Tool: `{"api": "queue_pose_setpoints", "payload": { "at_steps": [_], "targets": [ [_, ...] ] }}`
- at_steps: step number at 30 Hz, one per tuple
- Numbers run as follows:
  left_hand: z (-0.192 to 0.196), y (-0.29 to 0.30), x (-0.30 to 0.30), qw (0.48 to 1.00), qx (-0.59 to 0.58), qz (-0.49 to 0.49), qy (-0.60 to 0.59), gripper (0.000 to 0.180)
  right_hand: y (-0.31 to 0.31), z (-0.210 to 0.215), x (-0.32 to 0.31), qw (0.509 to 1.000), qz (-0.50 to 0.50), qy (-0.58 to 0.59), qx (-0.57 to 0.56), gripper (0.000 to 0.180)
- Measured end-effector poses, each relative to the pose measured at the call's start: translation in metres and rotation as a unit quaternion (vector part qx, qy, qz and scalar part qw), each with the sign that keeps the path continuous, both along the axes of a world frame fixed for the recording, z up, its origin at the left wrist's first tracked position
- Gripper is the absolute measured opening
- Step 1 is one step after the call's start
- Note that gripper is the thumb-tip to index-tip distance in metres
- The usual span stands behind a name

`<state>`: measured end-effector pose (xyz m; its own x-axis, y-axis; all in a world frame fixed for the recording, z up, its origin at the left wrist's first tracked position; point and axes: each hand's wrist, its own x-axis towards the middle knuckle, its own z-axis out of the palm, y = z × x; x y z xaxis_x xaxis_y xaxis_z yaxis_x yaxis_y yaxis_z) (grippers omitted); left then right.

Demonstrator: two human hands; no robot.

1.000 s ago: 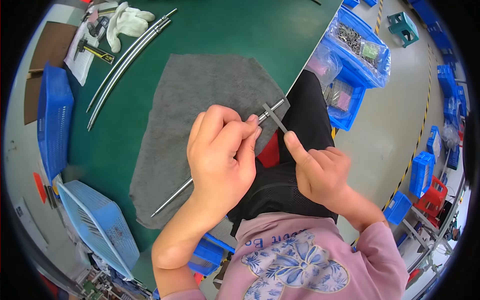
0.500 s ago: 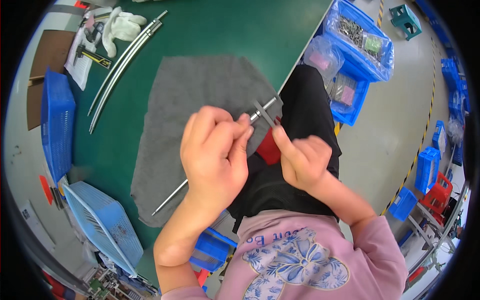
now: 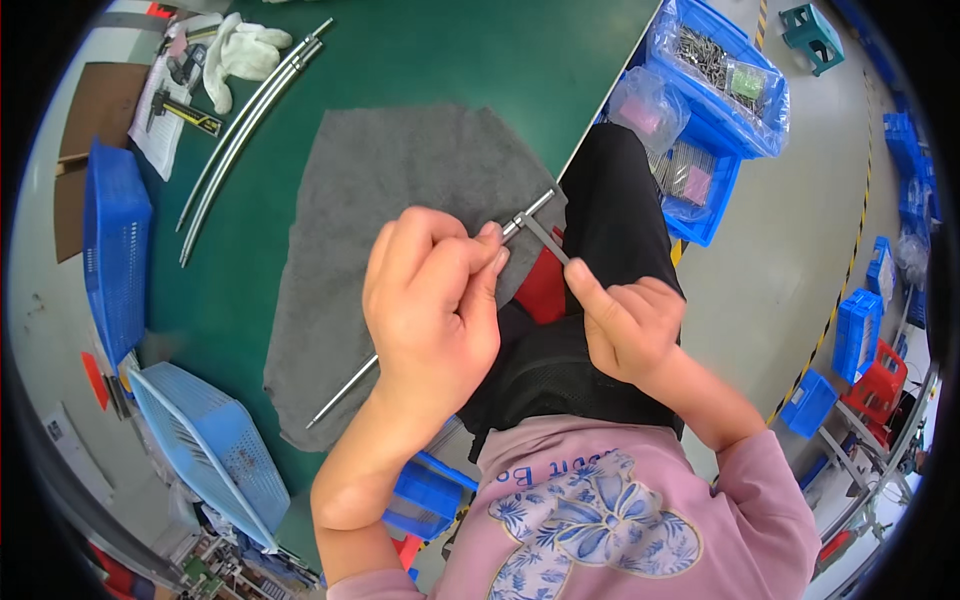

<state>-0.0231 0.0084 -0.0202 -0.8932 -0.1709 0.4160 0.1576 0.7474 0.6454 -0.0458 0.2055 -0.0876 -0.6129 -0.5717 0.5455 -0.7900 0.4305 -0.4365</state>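
Observation:
My left hand (image 3: 432, 300) is closed round a slim, shiny metal rod (image 3: 343, 392) that slants from lower left to upper right. The rod's thicker, collared end sticks out past my fingertips, over the edge of a grey cloth (image 3: 380, 180). Near that collar, a thin flat grey strip (image 3: 546, 240) crosses the rod and touches it; whether it is a file or something else I cannot tell. My right hand (image 3: 632, 322) grips the strip's lower end, forefinger stretched along it and the other fingers curled. My left fingers hide the rod's middle part.
On the green table (image 3: 450, 50) lie several metal rods (image 3: 250, 125), a white glove (image 3: 245, 55) and a caliper-like tool (image 3: 190, 112). Blue baskets (image 3: 115, 250) line the left side. Blue bins (image 3: 735, 175) of metal parts stand to the right, beyond my leg.
My right hand has moved slightly right and down, drawing the grey strip along across the rod. My left hand and the rod have stayed nearly still.

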Motion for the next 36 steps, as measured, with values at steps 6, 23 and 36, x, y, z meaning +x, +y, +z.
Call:
{"api": "queue_pose_setpoints", "payload": {
  "at_steps": [6, 23, 36],
  "targets": [
    [0.002, -0.002, 0.005, 1.000, 0.014, 0.009, -0.012, 0.015, -0.008, 0.057, -0.009, 0.995, 0.001, -0.010, 0.100, 0.062],
    [0.002, 0.001, 0.003, 1.000, 0.029, 0.008, -0.009, 0.016, -0.019, 0.008, -0.001, 0.998, -0.051, 0.025, -0.014, 0.054],
    [0.003, 0.001, 0.003, 1.000, -0.004, 0.003, -0.018, 0.016, -0.044, 0.003, -0.028, 0.992, 0.012, 0.064, -0.108, 0.050]
  ]
}}
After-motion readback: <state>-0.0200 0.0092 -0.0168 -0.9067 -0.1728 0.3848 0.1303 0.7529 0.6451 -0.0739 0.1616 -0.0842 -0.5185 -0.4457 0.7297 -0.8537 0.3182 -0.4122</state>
